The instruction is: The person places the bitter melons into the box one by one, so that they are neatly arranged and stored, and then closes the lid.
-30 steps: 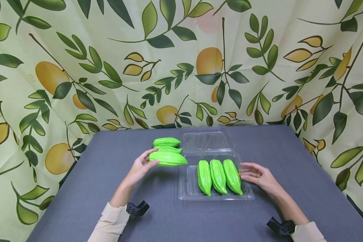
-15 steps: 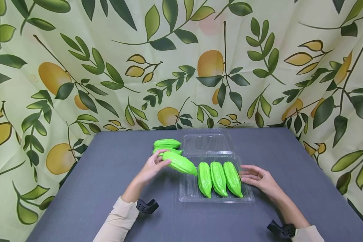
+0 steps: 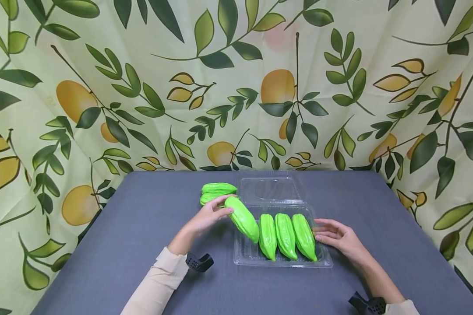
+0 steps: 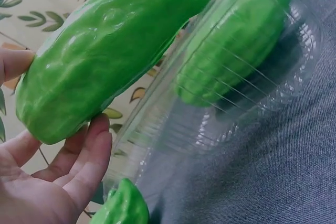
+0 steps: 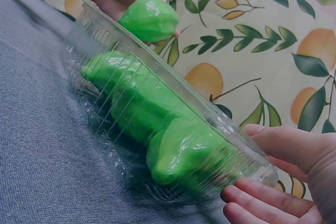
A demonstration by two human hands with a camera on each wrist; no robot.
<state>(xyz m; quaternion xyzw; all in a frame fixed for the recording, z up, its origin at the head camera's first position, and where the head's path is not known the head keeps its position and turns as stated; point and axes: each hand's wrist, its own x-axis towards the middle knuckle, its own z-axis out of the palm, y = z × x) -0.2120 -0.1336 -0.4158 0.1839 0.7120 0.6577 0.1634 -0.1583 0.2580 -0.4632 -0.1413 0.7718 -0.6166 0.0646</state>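
Observation:
My left hand (image 3: 208,218) pinches a glossy green bitter melon (image 3: 242,219) between thumb and fingers. The melon is tilted over the left side of a clear plastic clamshell box (image 3: 246,259), its pointed end down toward the right. Inside the box, three more bitter melons (image 3: 285,236) lie side by side. My right hand (image 3: 340,238) is at the box's right edge with its fingers fairly straight. In the right wrist view, the thumb (image 5: 257,129) touches the rim and the other fingers lie by the outer wall.
The box's clear lid (image 3: 272,187) lies folded back behind it. To the lid's left, two more bitter melons (image 3: 218,189) lie on the grey-blue tablecloth (image 3: 142,227), partly behind my left hand. A leaf-and-fruit patterned curtain (image 3: 236,100) hangs behind the table.
My left hand has carried its melon rightward from beside the loose melons to over the box, turning the tip from sideways to downward. My right hand has stayed at the box's edge.

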